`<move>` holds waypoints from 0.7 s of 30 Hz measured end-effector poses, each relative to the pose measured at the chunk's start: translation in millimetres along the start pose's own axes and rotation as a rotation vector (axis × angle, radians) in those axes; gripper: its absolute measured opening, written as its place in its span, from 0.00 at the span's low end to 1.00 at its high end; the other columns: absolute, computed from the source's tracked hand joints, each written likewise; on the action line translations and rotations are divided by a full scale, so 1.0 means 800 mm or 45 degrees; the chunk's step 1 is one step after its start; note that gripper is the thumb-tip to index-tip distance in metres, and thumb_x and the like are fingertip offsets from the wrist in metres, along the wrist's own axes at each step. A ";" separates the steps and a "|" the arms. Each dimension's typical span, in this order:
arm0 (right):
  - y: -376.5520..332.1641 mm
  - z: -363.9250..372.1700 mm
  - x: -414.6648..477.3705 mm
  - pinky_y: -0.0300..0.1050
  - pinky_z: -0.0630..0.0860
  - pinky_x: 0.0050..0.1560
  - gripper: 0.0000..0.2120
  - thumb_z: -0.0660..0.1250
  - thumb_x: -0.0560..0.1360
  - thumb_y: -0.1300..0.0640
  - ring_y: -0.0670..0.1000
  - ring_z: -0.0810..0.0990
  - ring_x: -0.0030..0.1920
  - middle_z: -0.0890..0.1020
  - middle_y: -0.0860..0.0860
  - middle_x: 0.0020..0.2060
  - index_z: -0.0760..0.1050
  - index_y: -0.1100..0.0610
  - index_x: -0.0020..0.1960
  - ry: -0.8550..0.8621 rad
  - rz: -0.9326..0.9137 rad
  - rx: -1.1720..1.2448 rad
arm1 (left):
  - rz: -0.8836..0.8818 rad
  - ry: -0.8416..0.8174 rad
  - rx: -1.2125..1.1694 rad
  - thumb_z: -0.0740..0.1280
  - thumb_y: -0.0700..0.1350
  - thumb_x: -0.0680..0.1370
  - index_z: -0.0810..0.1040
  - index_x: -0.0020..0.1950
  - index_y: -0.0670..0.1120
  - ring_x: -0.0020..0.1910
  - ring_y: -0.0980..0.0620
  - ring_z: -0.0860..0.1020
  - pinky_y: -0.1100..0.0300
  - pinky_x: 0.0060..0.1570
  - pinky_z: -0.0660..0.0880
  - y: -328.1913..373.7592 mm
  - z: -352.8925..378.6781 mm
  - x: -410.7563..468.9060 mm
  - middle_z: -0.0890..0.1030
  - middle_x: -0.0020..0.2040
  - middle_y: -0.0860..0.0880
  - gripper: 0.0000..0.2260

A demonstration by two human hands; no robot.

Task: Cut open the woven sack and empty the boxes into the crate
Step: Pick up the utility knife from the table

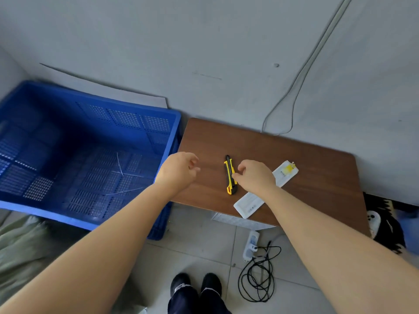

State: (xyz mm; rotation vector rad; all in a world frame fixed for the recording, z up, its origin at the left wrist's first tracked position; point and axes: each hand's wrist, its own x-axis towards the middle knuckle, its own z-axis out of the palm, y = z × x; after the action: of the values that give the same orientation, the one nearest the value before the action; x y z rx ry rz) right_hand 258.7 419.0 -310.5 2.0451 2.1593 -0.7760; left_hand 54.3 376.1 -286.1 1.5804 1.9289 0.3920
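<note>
A yellow and black utility knife [230, 175] lies flat on the brown table [306, 159]. My right hand [255, 176] hovers just right of it with loosely curled fingers; the fingertips touch the knife's right edge and do not close round it. My left hand [180, 171] hangs over the table's left edge, fingers loosely curled, holding nothing. The blue perforated crate [90, 105] stands left of the table with only a few thin white strips on its floor. A green woven sack [25, 248] lies on the floor at the lower left, partly out of frame. No boxes are visible.
A white flat packet [285, 173] with a yellow mark lies on the table, partly under my right wrist. A white power strip [250, 245] and a coiled black cable [256, 279] lie on the tiled floor by my feet. A grey wall with a hanging cable stands behind.
</note>
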 end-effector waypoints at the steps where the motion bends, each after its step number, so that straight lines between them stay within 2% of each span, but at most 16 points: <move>1: 0.005 0.012 0.011 0.47 0.74 0.48 0.15 0.64 0.76 0.48 0.54 0.77 0.54 0.81 0.51 0.51 0.76 0.54 0.59 -0.011 0.021 0.019 | -0.002 -0.006 0.000 0.67 0.45 0.77 0.79 0.61 0.47 0.56 0.52 0.79 0.56 0.57 0.75 -0.006 0.011 0.009 0.82 0.54 0.51 0.12; 7: 0.034 0.092 0.077 0.49 0.78 0.47 0.17 0.65 0.76 0.45 0.54 0.79 0.49 0.81 0.52 0.49 0.74 0.56 0.58 -0.033 0.100 0.062 | -0.006 -0.056 -0.012 0.67 0.45 0.77 0.78 0.61 0.47 0.54 0.52 0.78 0.60 0.53 0.74 -0.048 0.083 0.061 0.81 0.54 0.51 0.13; 12: 0.052 0.155 0.125 0.52 0.79 0.48 0.22 0.66 0.74 0.42 0.57 0.78 0.53 0.79 0.55 0.53 0.73 0.57 0.60 -0.007 0.159 0.056 | 0.008 -0.089 -0.015 0.67 0.44 0.77 0.79 0.60 0.46 0.54 0.51 0.79 0.55 0.57 0.76 -0.078 0.139 0.096 0.82 0.53 0.49 0.13; 17: 0.063 0.195 0.148 0.52 0.77 0.49 0.22 0.68 0.74 0.45 0.58 0.77 0.56 0.77 0.56 0.55 0.71 0.58 0.61 0.044 0.224 0.033 | 0.015 -0.117 0.029 0.68 0.44 0.76 0.79 0.60 0.46 0.54 0.49 0.79 0.54 0.57 0.76 -0.102 0.170 0.112 0.82 0.53 0.48 0.13; 21: 0.066 0.207 0.159 0.48 0.74 0.45 0.22 0.70 0.74 0.49 0.58 0.78 0.56 0.77 0.57 0.56 0.70 0.58 0.63 0.068 0.275 0.031 | 0.004 -0.118 0.045 0.67 0.45 0.76 0.79 0.60 0.46 0.54 0.49 0.79 0.52 0.57 0.76 -0.114 0.175 0.118 0.81 0.53 0.48 0.13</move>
State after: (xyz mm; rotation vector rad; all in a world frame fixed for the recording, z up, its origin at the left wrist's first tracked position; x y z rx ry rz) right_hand 246.7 468.4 -519.6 2.2866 1.9180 -0.7312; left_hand 60.0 424.2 -471.5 1.5958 1.8725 0.2825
